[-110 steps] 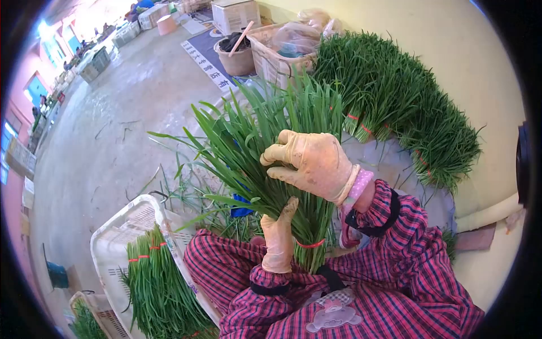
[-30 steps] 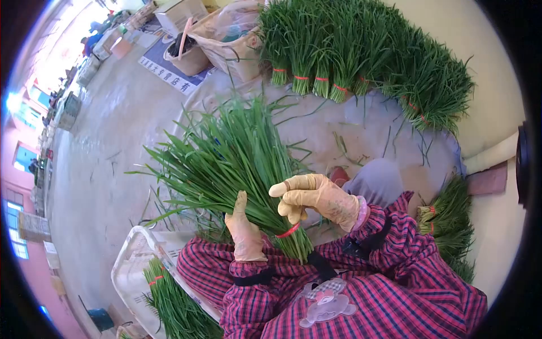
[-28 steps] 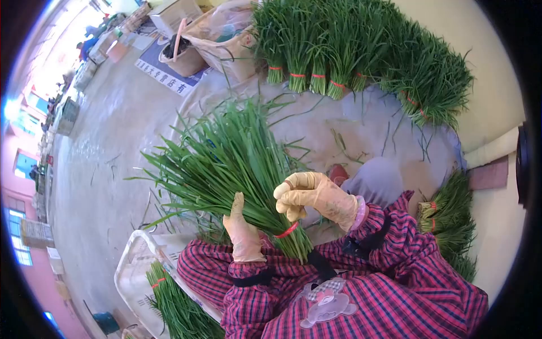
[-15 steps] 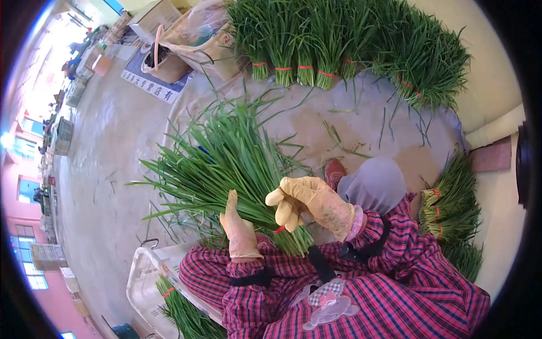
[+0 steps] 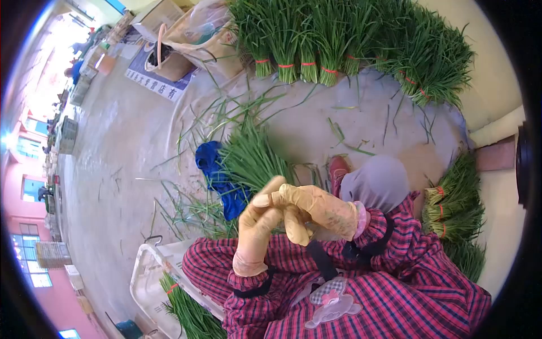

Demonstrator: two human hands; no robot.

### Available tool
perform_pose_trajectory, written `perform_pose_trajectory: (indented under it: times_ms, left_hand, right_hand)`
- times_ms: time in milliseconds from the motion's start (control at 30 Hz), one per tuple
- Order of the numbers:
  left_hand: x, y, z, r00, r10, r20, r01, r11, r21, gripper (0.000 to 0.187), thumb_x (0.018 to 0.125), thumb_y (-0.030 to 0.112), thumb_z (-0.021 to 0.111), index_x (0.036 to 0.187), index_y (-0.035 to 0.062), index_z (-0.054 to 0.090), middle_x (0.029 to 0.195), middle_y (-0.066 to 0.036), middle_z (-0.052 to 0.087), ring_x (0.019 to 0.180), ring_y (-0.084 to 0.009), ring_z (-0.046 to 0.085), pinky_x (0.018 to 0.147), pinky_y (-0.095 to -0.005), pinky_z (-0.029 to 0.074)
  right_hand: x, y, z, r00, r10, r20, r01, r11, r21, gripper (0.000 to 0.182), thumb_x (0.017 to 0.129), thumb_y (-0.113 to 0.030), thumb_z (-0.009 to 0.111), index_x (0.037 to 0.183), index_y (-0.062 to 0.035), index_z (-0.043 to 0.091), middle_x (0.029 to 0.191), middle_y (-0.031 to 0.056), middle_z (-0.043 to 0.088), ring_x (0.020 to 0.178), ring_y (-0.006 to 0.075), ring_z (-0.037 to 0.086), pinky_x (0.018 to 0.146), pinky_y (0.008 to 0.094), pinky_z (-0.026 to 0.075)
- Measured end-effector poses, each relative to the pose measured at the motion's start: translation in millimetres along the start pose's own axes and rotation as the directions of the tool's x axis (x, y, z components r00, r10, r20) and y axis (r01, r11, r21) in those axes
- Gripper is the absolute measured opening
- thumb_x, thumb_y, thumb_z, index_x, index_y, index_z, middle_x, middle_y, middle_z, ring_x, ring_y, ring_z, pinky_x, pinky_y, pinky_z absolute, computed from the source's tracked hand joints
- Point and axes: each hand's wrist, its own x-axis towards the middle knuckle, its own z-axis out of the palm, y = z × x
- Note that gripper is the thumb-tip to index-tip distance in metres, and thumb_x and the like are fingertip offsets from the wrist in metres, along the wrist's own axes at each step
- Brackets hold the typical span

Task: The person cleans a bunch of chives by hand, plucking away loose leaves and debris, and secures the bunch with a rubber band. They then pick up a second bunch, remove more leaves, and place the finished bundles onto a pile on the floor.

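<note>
My gloved left hand [image 5: 255,234] and gloved right hand [image 5: 322,209] meet in front of my lap, fingers curled and overlapping. Whatever lies between them is mostly hidden. Just beyond the fingers, a bunch of long green leaves [image 5: 254,155] points up and to the left. Its lower end is out of sight behind my hands, so I cannot tell whether they grip it. A crumpled blue item [image 5: 217,169] is to the left of the bunch, partly covered by leaves.
Banded green bundles [image 5: 330,45] line the top; more [image 5: 443,212] lie at right. A white crate [image 5: 152,277] with a bundle [image 5: 189,308] is at lower left. A bag [image 5: 209,42] and basket [image 5: 169,65] stand at upper left. Loose leaves litter the sheet [image 5: 316,124].
My left hand has moved up and right against my right hand. The wide spread of leaves and the red-banded stems no longer show; a narrower bunch and more of the blue item are visible.
</note>
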Motion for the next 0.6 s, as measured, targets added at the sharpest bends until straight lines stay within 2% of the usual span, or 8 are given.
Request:
perform_pose_trajectory:
  times_ms: [33, 100, 167, 200, 300, 367, 433, 600]
  left_hand:
    - [-8, 1, 3, 0.997, -0.018, 0.07, 0.017, 1.0, 0.012, 0.056, 0.088, 0.015, 0.065, 0.137, -0.0036, 0.045, 0.121, -0.013, 0.061, 0.107, -0.0205, 0.06, 0.095, -0.0361, 0.047]
    - [-16, 4, 10, 1.0, -0.029, -0.002, 0.029, 1.0, 0.002, 0.05, 0.087, 0.014, 0.068, 0.13, -0.0043, 0.052, 0.113, -0.011, 0.065, 0.1, -0.0193, 0.062, 0.091, -0.0348, 0.049]
    - [-25, 0, 10, 0.978, 0.082, -0.194, -0.058, 0.99, 0.126, 0.041, 0.086, 0.012, 0.069, 0.122, -0.005, 0.057, 0.11, -0.01, 0.066, 0.096, -0.0191, 0.063, 0.089, -0.0337, 0.05]
    - [-30, -2, 8, 0.974, 0.091, -0.209, -0.073, 0.993, 0.092, 0.035, 0.087, 0.011, 0.068, 0.117, -0.0054, 0.06, 0.108, -0.01, 0.066, 0.096, -0.0183, 0.063, 0.088, -0.0324, 0.05]
    - [-47, 1, 8, 0.96, 0.138, -0.246, -0.119, 0.989, 0.091, 0.033, 0.086, 0.002, 0.068, 0.118, -0.0035, 0.06, 0.107, -0.009, 0.067, 0.094, -0.0153, 0.064, 0.084, -0.0293, 0.053]
    - [-60, 4, 12, 0.945, 0.163, -0.282, -0.142, 0.986, 0.093, 0.033, 0.086, 0.002, 0.068, 0.118, -0.0037, 0.06, 0.106, -0.01, 0.067, 0.093, -0.0158, 0.064, 0.081, -0.0288, 0.053]
    - [-74, 5, 11, 0.942, 0.151, -0.3, -0.123, 0.986, 0.11, 0.034, 0.086, 0.001, 0.067, 0.119, -0.0041, 0.059, 0.106, -0.012, 0.067, 0.092, -0.017, 0.065, 0.078, -0.0279, 0.054]
    - [-103, 3, 6, 0.933, 0.154, -0.324, -0.145, 0.988, 0.053, 0.035, 0.086, 0.0, 0.066, 0.12, -0.0047, 0.058, 0.106, -0.013, 0.067, 0.09, -0.0187, 0.067, 0.076, -0.0271, 0.054]
  right_hand:
    - [-1, 1, 2, 1.0, 0.009, 0.011, -0.009, 0.999, -0.052, 0.049, 0.1, -0.048, 0.041, 0.093, -0.0052, 0.063, 0.061, 0.0068, 0.062, 0.047, 0.015, 0.057, 0.042, 0.0243, 0.042]
    - [-3, 3, 4, 0.998, 0.049, 0.025, -0.047, 0.997, -0.066, 0.05, 0.1, -0.049, 0.041, 0.094, -0.0047, 0.063, 0.06, 0.0067, 0.062, 0.046, 0.0144, 0.056, 0.042, 0.024, 0.042]
    - [-5, 3, 7, 0.991, 0.125, 0.042, -0.121, 0.989, -0.085, 0.052, 0.1, -0.05, 0.041, 0.095, -0.0036, 0.063, 0.059, 0.0064, 0.062, 0.045, 0.0133, 0.056, 0.041, 0.0235, 0.041]
    - [-7, 0, 10, 0.991, 0.118, 0.06, -0.112, 0.99, -0.087, 0.051, 0.099, -0.05, 0.041, 0.096, -0.0036, 0.063, 0.059, 0.0061, 0.062, 0.045, 0.0129, 0.055, 0.041, 0.0236, 0.041]
    - [-10, 0, 13, 0.975, 0.18, 0.132, -0.163, 0.978, -0.126, 0.051, 0.099, -0.051, 0.042, 0.097, -0.0041, 0.063, 0.059, 0.0059, 0.062, 0.045, 0.0125, 0.055, 0.041, 0.0231, 0.04]
    - [-9, 9, 14, 0.971, 0.152, 0.186, -0.126, 0.981, -0.146, 0.052, 0.098, -0.052, 0.042, 0.098, -0.0041, 0.063, 0.058, 0.0059, 0.061, 0.045, 0.0121, 0.056, 0.04, 0.023, 0.039]
    - [-11, 6, 21, 0.949, 0.233, 0.211, -0.177, 0.951, -0.254, 0.054, 0.098, -0.053, 0.041, 0.097, -0.004, 0.063, 0.056, 0.0057, 0.061, 0.046, 0.0118, 0.056, 0.04, 0.0234, 0.039]
    - [-15, 16, 33, 0.932, 0.279, 0.23, -0.175, 0.905, -0.389, 0.055, 0.098, -0.055, 0.039, 0.092, -0.0054, 0.063, 0.055, 0.0061, 0.06, 0.046, 0.0124, 0.056, 0.04, 0.024, 0.04]
